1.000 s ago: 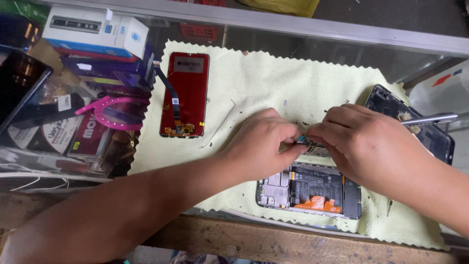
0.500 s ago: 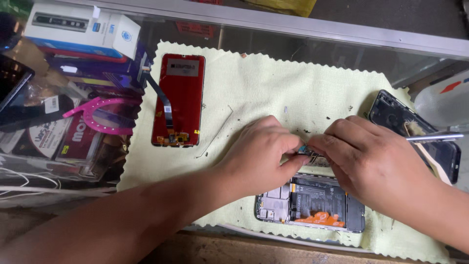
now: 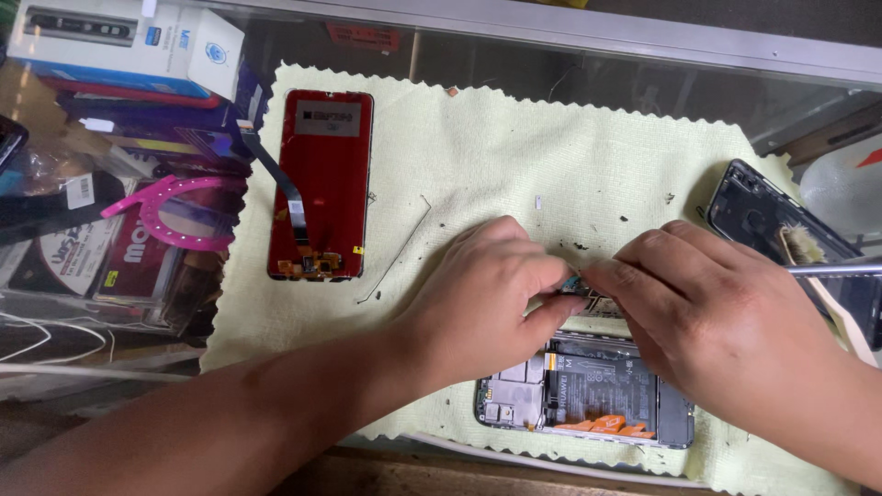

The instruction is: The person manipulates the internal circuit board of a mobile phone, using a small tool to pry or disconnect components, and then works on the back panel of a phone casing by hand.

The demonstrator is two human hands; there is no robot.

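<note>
Head view, steeply down, close

A phone repair shop: glass display counter (image 3: 570,37), boxed stock (image 3: 129,41), opened phone (image 3: 588,395).

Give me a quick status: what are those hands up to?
Left hand and right hand pinch a small part together, above the opened phone. Red screen panel lies aside. Nothing blocking.
</note>
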